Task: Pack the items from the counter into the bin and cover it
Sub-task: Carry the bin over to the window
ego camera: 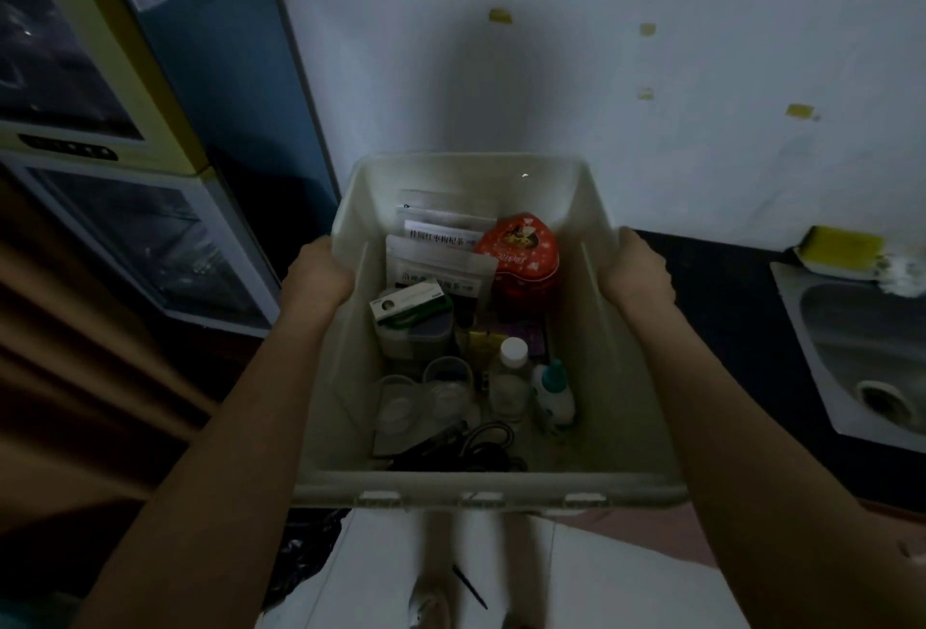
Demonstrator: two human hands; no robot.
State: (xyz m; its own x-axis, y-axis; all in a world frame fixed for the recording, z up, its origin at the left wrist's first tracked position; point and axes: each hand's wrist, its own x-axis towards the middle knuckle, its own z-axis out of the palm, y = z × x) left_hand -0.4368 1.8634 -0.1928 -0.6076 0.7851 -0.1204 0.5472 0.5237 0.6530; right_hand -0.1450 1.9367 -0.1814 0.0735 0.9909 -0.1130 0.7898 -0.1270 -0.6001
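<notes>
One bin [621,378], left hand [315,277], right hand [636,272] gripping; two cups [446,388]; one red tin [521,257]

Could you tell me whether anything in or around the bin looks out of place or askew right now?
The bin has no lid and hangs in the air, gripped by the left hand and right hand. A dark pen-like object lies on the floor below; otherwise nothing looks spilled.
</notes>
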